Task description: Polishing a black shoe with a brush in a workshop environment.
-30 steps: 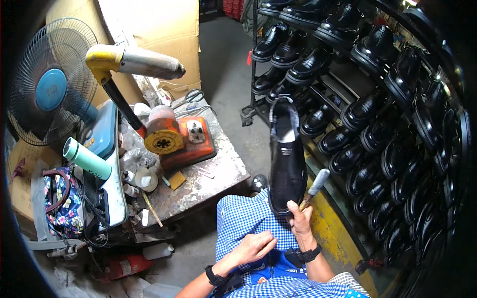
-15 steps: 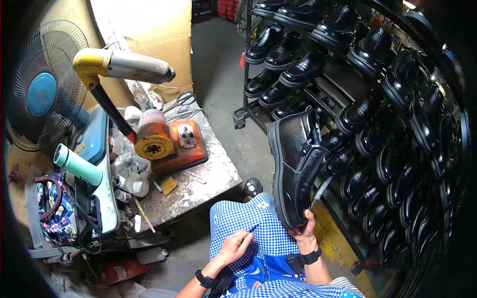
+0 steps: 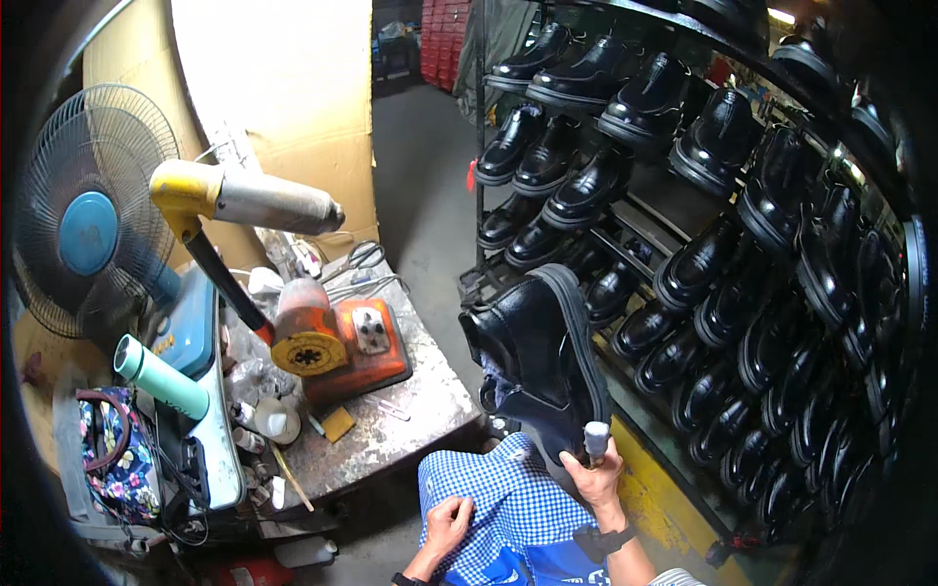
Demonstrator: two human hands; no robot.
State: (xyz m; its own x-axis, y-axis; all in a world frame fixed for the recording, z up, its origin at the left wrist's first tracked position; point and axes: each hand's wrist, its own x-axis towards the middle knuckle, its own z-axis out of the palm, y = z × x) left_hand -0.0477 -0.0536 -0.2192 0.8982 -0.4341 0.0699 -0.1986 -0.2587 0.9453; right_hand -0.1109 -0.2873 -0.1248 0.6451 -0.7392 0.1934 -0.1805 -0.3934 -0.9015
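A black leather ankle shoe (image 3: 537, 342) with a thick black sole hangs in front of me, sole to the right and opening to the left. My right hand (image 3: 596, 479) grips its toe end from below. Pinched in the same hand is a slim tool with a greyish-white end (image 3: 596, 437), perhaps a brush or pen, lying against the shoe. Closed into a fist, my left hand (image 3: 449, 523) is over the blue checked apron (image 3: 498, 488), left of the shoe. Whatever those fingers may hold is hidden.
To the left, a worn bench (image 3: 430, 400) carries an orange machine with a yellow-and-black arm (image 3: 332, 342), bottles and scissors (image 3: 365, 256). A green flask (image 3: 161, 376) and fan (image 3: 88, 234) stand beyond. Racks of black shoes (image 3: 713, 322) fill the right side.
My right hand has turned the shoe, so its sole faces right instead of left. The left fist has moved slightly left and down. The view has shifted, so surroundings sit lower.
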